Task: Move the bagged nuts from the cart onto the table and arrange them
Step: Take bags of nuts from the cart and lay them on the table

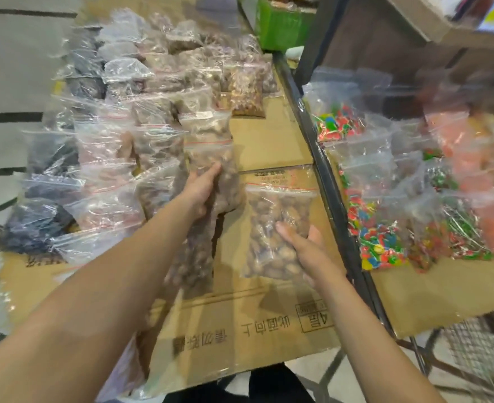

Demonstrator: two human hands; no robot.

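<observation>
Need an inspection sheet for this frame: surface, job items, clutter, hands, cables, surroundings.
Surface: table covered with flattened cardboard, printed text near the front edge.
Job's things: rows of clear zip bags fill the left half; one nut bag lies flat right of centre; another nut bag is held up, blurred.
Clutter: nothing seen.
Grippers: left hand grips the raised bag; right hand rests on the flat bag's lower corner.
Cables: nothing seen.
Surroundings: black rack on the right holds bags of coloured candy; green box behind; tiled floor on the left.
</observation>
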